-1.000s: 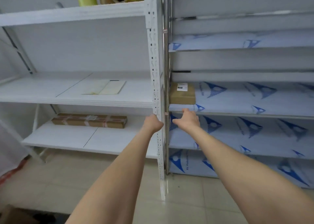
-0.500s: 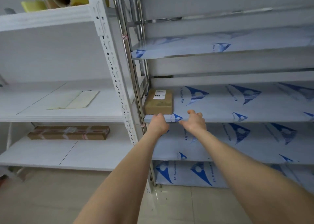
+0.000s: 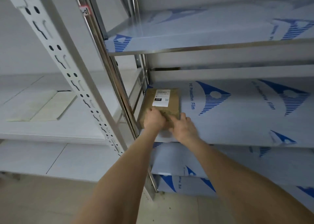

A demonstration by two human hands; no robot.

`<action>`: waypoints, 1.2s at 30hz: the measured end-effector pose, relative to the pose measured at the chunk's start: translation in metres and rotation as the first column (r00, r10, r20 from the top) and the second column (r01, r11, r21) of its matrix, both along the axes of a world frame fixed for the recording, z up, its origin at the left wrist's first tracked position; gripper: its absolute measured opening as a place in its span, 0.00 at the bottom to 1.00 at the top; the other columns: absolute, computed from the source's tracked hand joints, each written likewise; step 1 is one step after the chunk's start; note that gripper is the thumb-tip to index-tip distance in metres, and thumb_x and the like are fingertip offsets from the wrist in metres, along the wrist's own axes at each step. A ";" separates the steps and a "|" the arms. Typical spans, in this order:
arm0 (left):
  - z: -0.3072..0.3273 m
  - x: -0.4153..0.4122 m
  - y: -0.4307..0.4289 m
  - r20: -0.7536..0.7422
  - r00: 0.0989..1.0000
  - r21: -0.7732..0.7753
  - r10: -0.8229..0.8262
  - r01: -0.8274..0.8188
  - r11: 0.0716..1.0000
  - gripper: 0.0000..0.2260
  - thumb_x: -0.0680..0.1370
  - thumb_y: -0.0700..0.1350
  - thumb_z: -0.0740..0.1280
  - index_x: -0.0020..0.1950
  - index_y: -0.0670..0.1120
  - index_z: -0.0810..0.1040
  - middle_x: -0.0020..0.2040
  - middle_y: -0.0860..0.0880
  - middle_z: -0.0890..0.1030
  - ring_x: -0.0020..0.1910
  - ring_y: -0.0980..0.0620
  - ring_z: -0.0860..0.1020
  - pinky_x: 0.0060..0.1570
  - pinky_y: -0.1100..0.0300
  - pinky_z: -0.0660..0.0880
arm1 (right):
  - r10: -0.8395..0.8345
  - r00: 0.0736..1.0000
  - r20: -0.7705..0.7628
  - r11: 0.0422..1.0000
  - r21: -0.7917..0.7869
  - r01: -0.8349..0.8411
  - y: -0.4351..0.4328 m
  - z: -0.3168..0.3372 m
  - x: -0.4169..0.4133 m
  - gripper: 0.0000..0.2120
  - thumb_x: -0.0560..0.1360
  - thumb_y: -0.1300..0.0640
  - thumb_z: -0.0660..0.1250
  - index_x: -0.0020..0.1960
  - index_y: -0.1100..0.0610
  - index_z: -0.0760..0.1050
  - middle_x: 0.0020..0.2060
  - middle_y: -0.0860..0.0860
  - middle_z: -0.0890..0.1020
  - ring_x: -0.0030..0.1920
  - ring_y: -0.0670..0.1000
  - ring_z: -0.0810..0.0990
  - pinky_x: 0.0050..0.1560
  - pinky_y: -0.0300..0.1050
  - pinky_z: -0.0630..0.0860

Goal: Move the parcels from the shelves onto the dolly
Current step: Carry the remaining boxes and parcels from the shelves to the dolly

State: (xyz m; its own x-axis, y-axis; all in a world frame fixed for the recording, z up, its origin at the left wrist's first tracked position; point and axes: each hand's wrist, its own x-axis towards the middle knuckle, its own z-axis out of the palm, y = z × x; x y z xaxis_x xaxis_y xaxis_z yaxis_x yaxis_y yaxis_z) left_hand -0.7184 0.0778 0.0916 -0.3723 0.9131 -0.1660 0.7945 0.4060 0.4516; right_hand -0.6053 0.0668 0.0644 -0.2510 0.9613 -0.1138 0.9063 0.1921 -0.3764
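Note:
A small brown cardboard parcel [image 3: 161,103] with a white label lies at the left end of a steel shelf [image 3: 237,115] covered in blue-printed protective film. My left hand [image 3: 153,119] grips the parcel's near left corner, fingers curled over its top. My right hand [image 3: 182,127] holds the near right edge of the same parcel. The parcel still rests on the shelf. The dolly is out of view.
A white slotted upright [image 3: 68,67] and a steel post [image 3: 115,81] stand just left of the parcel. The white shelf [image 3: 51,135] to the left carries a flat pale sheet [image 3: 42,106]. More film-covered steel shelves lie above [image 3: 203,33] and below [image 3: 220,162].
Both hands reached from the shelf's front edge up onto the parcel and took hold of its near end. The view moved closer and to the right.

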 end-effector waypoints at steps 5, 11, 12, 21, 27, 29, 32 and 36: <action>-0.008 -0.016 0.040 -0.031 0.994 -0.048 0.104 -0.106 0.993 0.22 0.78 0.44 0.59 0.71 0.41 0.62 0.70 0.39 0.63 0.68 0.39 0.65 0.68 0.46 0.65 | 0.018 0.999 0.048 0.999 -0.050 -0.015 0.034 -0.013 0.012 0.26 0.80 0.49 0.62 0.76 0.39 0.58 0.72 0.55 0.61 0.70 0.57 0.63 0.65 0.50 0.67; -0.011 -0.020 0.057 0.025 0.984 -0.167 0.177 -0.171 0.971 0.24 0.78 0.47 0.60 0.72 0.42 0.62 0.68 0.38 0.68 0.66 0.39 0.68 0.64 0.47 0.68 | -0.016 0.999 0.036 0.999 -0.043 0.017 0.060 -0.010 0.039 0.23 0.81 0.51 0.62 0.74 0.40 0.64 0.68 0.54 0.68 0.67 0.56 0.67 0.63 0.50 0.69; -0.012 -0.017 0.057 0.065 0.981 -0.179 0.180 -0.166 0.970 0.23 0.77 0.48 0.60 0.71 0.42 0.63 0.66 0.39 0.70 0.64 0.40 0.71 0.62 0.47 0.70 | -0.024 1.000 0.009 0.998 -0.063 0.025 0.062 -0.010 0.043 0.23 0.80 0.49 0.63 0.73 0.42 0.65 0.68 0.53 0.69 0.67 0.56 0.68 0.64 0.51 0.69; -0.011 0.024 0.017 0.188 0.960 -0.167 0.205 -0.175 0.970 0.16 0.80 0.46 0.58 0.65 0.40 0.71 0.61 0.41 0.76 0.58 0.43 0.76 0.55 0.55 0.73 | -0.345 0.890 -0.298 0.918 -0.306 0.253 0.047 -0.003 0.084 0.25 0.78 0.42 0.63 0.65 0.59 0.68 0.56 0.56 0.79 0.53 0.56 0.79 0.45 0.46 0.73; -0.018 0.064 -0.044 0.250 0.914 -0.185 0.320 -0.279 0.942 0.17 0.79 0.49 0.58 0.64 0.40 0.71 0.61 0.40 0.75 0.60 0.42 0.74 0.63 0.49 0.72 | -0.415 0.830 -0.372 0.848 -0.490 0.204 0.010 -0.011 0.132 0.25 0.75 0.40 0.67 0.56 0.62 0.76 0.49 0.56 0.82 0.48 0.56 0.81 0.52 0.51 0.79; -0.018 0.076 -0.061 0.301 0.883 -0.164 0.359 -0.323 0.932 0.16 0.79 0.47 0.60 0.62 0.40 0.72 0.59 0.40 0.76 0.58 0.42 0.75 0.60 0.51 0.74 | -0.441 0.788 -0.430 0.821 -0.549 0.160 -0.004 -0.014 0.147 0.25 0.72 0.42 0.72 0.56 0.62 0.77 0.50 0.56 0.83 0.50 0.57 0.82 0.55 0.54 0.79; -0.014 0.094 -0.086 0.419 0.818 -0.122 0.394 -0.379 0.917 0.12 0.78 0.44 0.63 0.58 0.40 0.72 0.56 0.41 0.77 0.53 0.44 0.75 0.53 0.53 0.74 | -0.504 0.704 -0.501 0.778 -0.617 0.117 -0.025 -0.019 0.164 0.29 0.67 0.43 0.77 0.61 0.60 0.77 0.52 0.55 0.82 0.53 0.58 0.81 0.56 0.59 0.79; -0.006 0.111 -0.118 0.489 0.779 -0.078 0.393 -0.409 0.909 0.10 0.76 0.42 0.65 0.55 0.40 0.72 0.54 0.41 0.77 0.49 0.45 0.75 0.49 0.54 0.73 | -0.564 0.613 -0.553 0.731 -0.680 0.060 -0.062 -0.002 0.179 0.29 0.71 0.50 0.75 0.69 0.53 0.69 0.61 0.54 0.77 0.59 0.58 0.76 0.57 0.61 0.76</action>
